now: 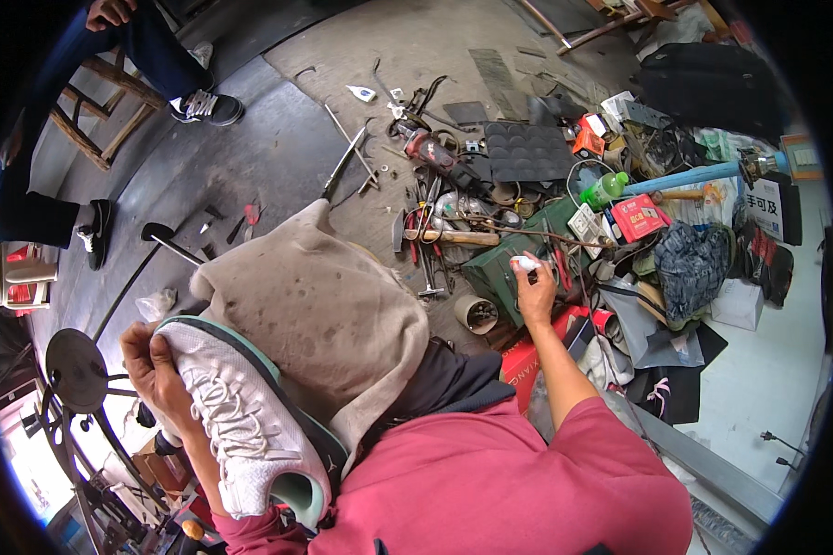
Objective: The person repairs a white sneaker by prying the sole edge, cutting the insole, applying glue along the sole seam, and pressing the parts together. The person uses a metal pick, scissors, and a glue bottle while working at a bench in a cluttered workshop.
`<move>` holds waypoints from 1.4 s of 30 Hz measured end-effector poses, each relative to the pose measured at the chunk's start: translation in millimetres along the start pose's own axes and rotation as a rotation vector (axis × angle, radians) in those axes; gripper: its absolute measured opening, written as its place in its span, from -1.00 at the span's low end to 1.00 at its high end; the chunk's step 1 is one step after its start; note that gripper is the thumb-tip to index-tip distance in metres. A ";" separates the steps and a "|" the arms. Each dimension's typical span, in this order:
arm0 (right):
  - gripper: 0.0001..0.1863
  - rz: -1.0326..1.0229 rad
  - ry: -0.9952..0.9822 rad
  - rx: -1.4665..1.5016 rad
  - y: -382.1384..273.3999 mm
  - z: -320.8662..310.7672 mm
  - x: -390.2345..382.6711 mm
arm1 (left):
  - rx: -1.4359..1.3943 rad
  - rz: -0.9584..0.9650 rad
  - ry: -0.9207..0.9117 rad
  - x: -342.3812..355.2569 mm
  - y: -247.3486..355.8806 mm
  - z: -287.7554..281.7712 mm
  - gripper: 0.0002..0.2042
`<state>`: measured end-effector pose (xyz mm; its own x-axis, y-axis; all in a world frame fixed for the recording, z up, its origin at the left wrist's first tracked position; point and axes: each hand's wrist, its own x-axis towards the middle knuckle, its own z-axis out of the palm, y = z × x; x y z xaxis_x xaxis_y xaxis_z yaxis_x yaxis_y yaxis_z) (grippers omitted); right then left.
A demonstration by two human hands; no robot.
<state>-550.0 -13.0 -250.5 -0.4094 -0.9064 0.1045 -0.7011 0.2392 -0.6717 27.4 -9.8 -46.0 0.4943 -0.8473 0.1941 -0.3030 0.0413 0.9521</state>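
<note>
My left hand (155, 372) is closed around the toe end of a white lace-up sneaker (236, 416) with a mint-green lining and a dark and mint sole edge. The shoe rests tilted along my left forearm, its heel toward my body. Beside it, a stained beige cloth (310, 296) covers my lap. Out to the right, above a green metal box (495, 273), my right hand (535, 294) pinches a small white object (526, 264) with a touch of red. Fingers hide part of that object, and its exact kind is unclear.
A hammer (458, 237), a red power tool (435, 155), a tin can (476, 314) and a green bottle (605, 190) lie among clutter ahead and right. At left stands a metal stand with a round plate (76, 370). Another person's shoe (208, 107) is at far left.
</note>
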 end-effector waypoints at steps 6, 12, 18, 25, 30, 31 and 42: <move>-0.66 0.021 -0.045 0.041 10.1 11.5 -0.7 | -0.042 -0.021 0.006 -0.9 -1.1 -2.2 -0.85; -0.29 0.110 -0.044 0.185 39.7 11.7 -12.9 | -0.017 0.011 0.016 1.7 2.1 4.3 -0.88; -0.65 0.359 -0.220 0.373 -38.6 -2.1 -38.1 | -0.084 -0.037 0.066 -7.2 23.2 2.0 -0.90; -0.71 -0.353 -0.643 0.844 -320.0 22.1 -19.1 | -0.401 0.070 0.128 -19.4 36.9 3.0 -0.88; -0.29 -0.818 -0.944 0.893 -457.1 43.5 -56.5 | -0.430 0.102 0.147 -33.6 45.5 -8.2 -0.86; -0.28 -0.832 -0.992 0.876 -471.0 49.0 -62.8 | -0.436 0.076 0.149 -34.3 44.8 -8.9 -0.86; -0.59 -0.655 -1.195 0.842 -497.8 77.7 -87.0 | -0.392 0.104 0.137 -34.1 31.3 -14.6 -0.85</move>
<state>-120.0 -80.3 17.9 0.7723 -0.6067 0.1882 0.1080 -0.1666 -0.9801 12.9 28.1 -19.3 0.5894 -0.7506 0.2986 -0.0376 0.3438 0.9383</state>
